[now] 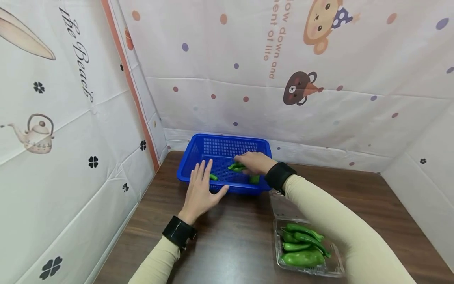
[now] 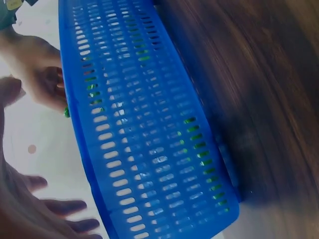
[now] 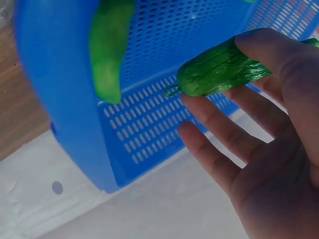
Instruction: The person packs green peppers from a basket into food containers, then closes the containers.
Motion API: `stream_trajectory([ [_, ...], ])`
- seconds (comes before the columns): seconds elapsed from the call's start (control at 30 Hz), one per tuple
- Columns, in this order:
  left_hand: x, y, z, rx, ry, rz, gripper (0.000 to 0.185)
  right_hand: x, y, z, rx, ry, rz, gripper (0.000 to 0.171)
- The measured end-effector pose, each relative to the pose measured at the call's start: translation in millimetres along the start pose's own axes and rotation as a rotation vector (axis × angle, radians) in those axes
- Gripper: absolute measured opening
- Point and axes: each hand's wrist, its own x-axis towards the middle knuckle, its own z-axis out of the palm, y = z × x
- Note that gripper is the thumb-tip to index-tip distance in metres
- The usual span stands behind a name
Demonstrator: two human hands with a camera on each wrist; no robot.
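A blue perforated plastic basket (image 1: 227,141) stands at the back of the table. Over its inside, my right hand (image 1: 256,162) pinches a dark green, ridged cucumber (image 3: 219,69) with a small loop at its end, between thumb and fingers. A lighter green pepper (image 3: 110,55) leans by the basket wall, and part of a thin green pepper (image 1: 213,177) shows beside my left hand. That left hand (image 1: 201,195) is held with straight, spread fingers at the front rim; whether it touches the basket I cannot tell.
Near the right forearm, a clear plastic box (image 1: 278,258) holds several green peppers (image 1: 303,258), its lid folded back. The brown wooden table (image 1: 227,236) is bordered by printed white cloth (image 1: 213,110) at the back and sides.
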Motion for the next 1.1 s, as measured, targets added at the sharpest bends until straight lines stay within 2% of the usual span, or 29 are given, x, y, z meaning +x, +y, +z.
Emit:
stream_trajectory([
  [0.2,-3.7,12.5,2.4,-0.070,-0.093,0.065,0.103,-21.9,3.0,-4.9,0.043,0.068,-0.007,0.030],
  [0.6,-8.8,29.9,4.7,-0.170,-0.152,0.133,0.104,-58.3,5.0,-4.9,0.117,0.180,-0.025,0.037],
  [0.87,-10.1,38.5,8.2,-0.198,-0.165,0.186,0.105,-79.6,2.5,-5.7,0.053,0.266,-0.066,0.036],
  [1.1,-14.2,49.6,14.2,-0.223,-0.208,0.231,0.106,-100.7,1.1,-6.1,0.026,0.301,-0.039,0.040],
])
